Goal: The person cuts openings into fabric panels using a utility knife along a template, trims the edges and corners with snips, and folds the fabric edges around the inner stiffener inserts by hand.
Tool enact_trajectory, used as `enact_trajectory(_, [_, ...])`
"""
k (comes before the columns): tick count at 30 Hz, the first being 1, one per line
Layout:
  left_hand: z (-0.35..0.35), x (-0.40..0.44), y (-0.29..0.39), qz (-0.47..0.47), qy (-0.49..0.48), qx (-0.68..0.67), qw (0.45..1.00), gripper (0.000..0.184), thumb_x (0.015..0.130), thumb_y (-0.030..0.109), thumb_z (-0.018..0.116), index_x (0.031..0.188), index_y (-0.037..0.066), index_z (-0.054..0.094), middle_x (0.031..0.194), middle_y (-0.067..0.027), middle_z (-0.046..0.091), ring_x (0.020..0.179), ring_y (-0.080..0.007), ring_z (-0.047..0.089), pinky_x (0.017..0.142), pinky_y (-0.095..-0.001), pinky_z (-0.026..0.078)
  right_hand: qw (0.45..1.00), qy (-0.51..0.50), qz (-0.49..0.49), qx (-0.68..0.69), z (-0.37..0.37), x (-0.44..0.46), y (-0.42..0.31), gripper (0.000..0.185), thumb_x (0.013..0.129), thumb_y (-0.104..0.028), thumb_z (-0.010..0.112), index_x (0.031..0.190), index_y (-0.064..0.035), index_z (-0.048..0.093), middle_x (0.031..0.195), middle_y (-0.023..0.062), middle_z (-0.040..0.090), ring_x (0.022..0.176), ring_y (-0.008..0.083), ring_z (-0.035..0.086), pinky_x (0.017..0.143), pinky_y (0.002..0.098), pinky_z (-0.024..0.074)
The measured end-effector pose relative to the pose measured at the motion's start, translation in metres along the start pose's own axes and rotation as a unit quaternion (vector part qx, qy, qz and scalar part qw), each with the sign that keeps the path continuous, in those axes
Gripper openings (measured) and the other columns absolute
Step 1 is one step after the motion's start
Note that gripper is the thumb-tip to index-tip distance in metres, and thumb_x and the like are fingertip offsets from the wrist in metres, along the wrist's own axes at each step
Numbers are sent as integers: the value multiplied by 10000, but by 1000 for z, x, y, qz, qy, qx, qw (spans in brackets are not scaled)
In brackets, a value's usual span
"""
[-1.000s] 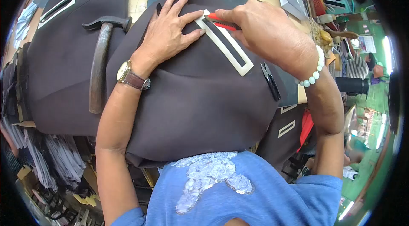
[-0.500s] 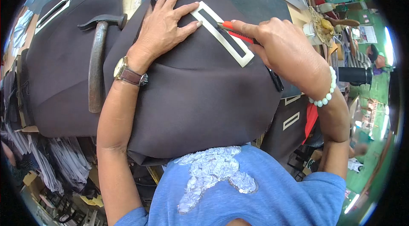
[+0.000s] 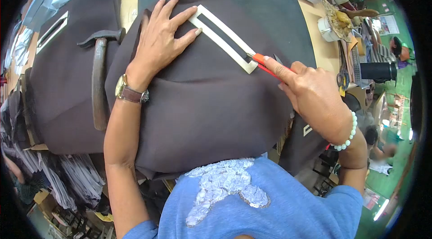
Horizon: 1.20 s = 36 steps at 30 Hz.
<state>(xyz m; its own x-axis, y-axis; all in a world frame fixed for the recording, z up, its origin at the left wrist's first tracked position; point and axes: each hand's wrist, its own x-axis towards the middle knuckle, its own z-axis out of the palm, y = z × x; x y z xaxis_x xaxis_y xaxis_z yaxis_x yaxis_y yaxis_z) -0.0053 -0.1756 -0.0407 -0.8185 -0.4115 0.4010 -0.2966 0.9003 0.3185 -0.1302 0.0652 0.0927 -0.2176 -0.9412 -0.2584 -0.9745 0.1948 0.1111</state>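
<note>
My left hand (image 3: 157, 43) lies on dark brown fabric (image 3: 202, 113) with its fingers apart, index finger and thumb against the upper left end of a white rectangular frame (image 3: 220, 41). This frame has a long narrow slot and lies slanted on the fabric. Wrapped round a red utility knife (image 3: 265, 63) is my right hand (image 3: 310, 88). The knife's tip is at the slot's lower right end. Close behind that hand shows a dark pointed tip (image 3: 277, 59); the rest of it is hidden.
A hammer (image 3: 100, 77) rests on the fabric at left, near another slotted white frame (image 3: 52, 32). Under the fabric is a dark green mat (image 3: 279, 23). Scissors (image 3: 343, 74), a white pot (image 3: 327, 29) and a black cylinder (image 3: 378, 71) are at right.
My right hand has moved the knife down and right along the slot to its lower end. The left hand keeps its place by the frame. The whole view has shifted slightly.
</note>
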Motion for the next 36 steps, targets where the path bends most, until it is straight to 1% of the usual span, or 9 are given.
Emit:
enact_trajectory(5, [-45, 17, -3, -24, 152, 117, 981, 769, 677, 305, 772, 1345, 133, 432, 1355, -142, 429, 1270, -303, 370, 1025, -444, 324, 987, -47, -2, 155, -13, 6, 26, 504, 783, -85, 607, 1277, -96, 512, 815, 180, 651, 668, 299, 650, 605, 392, 515])
enact_trajectory(8, [-59, 15, -26, -122, 10, 222, 967, 760, 703, 339, 738, 1326, 47, 417, 1355, -184, 422, 1273, -337, 366, 999, -460, 331, 877, -36, 165, 451, -8, 14, 61, 448, 769, -188, 691, 1166, -27, 563, 817, 196, 653, 686, 354, 621, 670, 410, 492])
enact_trajectory(11, [-76, 23, -42, -192, -242, 95, 946, 440, 791, 181, 613, 1169, -32, 536, 1146, -194, 595, 1056, -367, 559, 872, -373, 440, 870, 182, 209, 408, 39, 34, 79, 349, 780, -215, 690, 1039, -7, 585, 812, 190, 634, 712, 355, 590, 699, 407, 479])
enact_trajectory(17, [-72, 5, -64, -282, -57, -347, 893, 238, 868, 130, 495, 978, -46, 611, 914, -101, 645, 782, -205, 611, 719, -305, 473, 898, 414, 130, 75, 101, 67, 83, 361, 761, -294, 693, 969, -14, 601, 1021, 149, 526, 1032, 308, 485, 871, 387, 394])
enact_trajectory(20, [-82, 12, -48, -360, -35, -442, 821, 273, 890, 225, 529, 955, -23, 625, 898, -61, 623, 769, -125, 570, 668, -271, 456, 892, 409, 169, 95, 77, 42, 59, 381, 765, -295, 688, 1007, -18, 590, 1030, 150, 533, 1007, 304, 505, 840, 384, 408])
enact_trajectory(24, [-102, 33, -11, -351, -221, -107, 904, 356, 821, 324, 665, 876, -27, 640, 722, -19, 594, 651, -120, 533, 607, -259, 427, 920, 244, 164, 260, 79, -3, 25, 382, 735, -202, 711, 1036, -14, 569, 873, 155, 600, 761, 321, 593, 689, 406, 471])
enact_trajectory(28, [-86, 21, -13, -261, -149, -249, 921, 259, 815, 221, 668, 862, -33, 646, 698, -16, 583, 623, -131, 518, 576, -273, 420, 884, 193, 194, 379, 88, -9, 22, 328, 708, -122, 726, 985, -6, 594, 817, 136, 588, 721, 284, 580, 668, 364, 466])
enact_trajectory(31, [-77, 19, -3, -466, -68, -477, 742, 318, 871, 235, 621, 988, -60, 606, 871, -93, 656, 694, -139, 625, 610, -249, 521, 852, 235, 181, 432, 87, 0, 28, 156, 728, -21, 681, 864, 26, 622, 739, 120, 576, 643, 222, 572, 616, 323, 462])
enact_trajectory(36, [-62, 6, 15, -462, -98, -606, 640, 564, 812, 348, 692, 1124, -88, 514, 1010, -145, 617, 855, -192, 640, 678, -262, 562, 798, 347, 106, 481, 50, 19, 18, 164, 831, -9, 574, 977, 49, 620, 852, 136, 629, 747, 186, 608, 688, 284, 467])
